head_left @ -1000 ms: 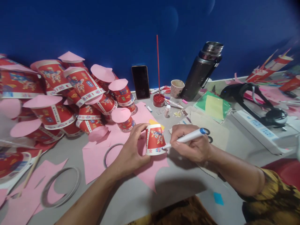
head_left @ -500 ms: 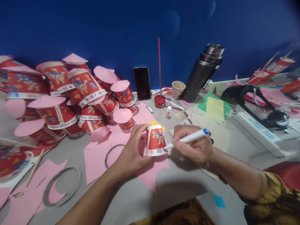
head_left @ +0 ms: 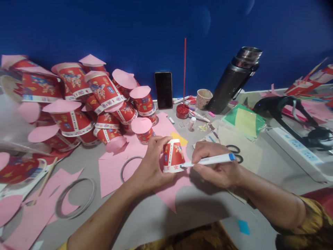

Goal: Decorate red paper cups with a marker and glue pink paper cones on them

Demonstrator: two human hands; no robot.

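The left hand [head_left: 155, 165] holds a small red paper cup [head_left: 172, 154], thumb and fingers closed around its left side, with the wide end down and the narrow end up. The right hand [head_left: 217, 166] grips a white marker [head_left: 212, 160], its blue end pointing right and its dark tip at the flowered white band around the cup's lower edge. The cup is in front of the person, over pink paper [head_left: 166, 196] spread on the grey table [head_left: 197, 222]. Just behind it is a piece of yellow paper [head_left: 180, 138]; the black handles of scissors [head_left: 237, 158] show beyond the right hand. To the left, many red cups with pink paper tops [head_left: 69, 118] lie heaped together, and a grey ring [head_left: 59, 205] rests nearer the person. Toward the blue wall [head_left: 117, 31], a phone [head_left: 163, 91] leans upright, a red stick [head_left: 185, 69] stands in a red pot [head_left: 182, 111], and a patterned paper cup [head_left: 203, 99] sits beside a tilted black flask [head_left: 229, 86].
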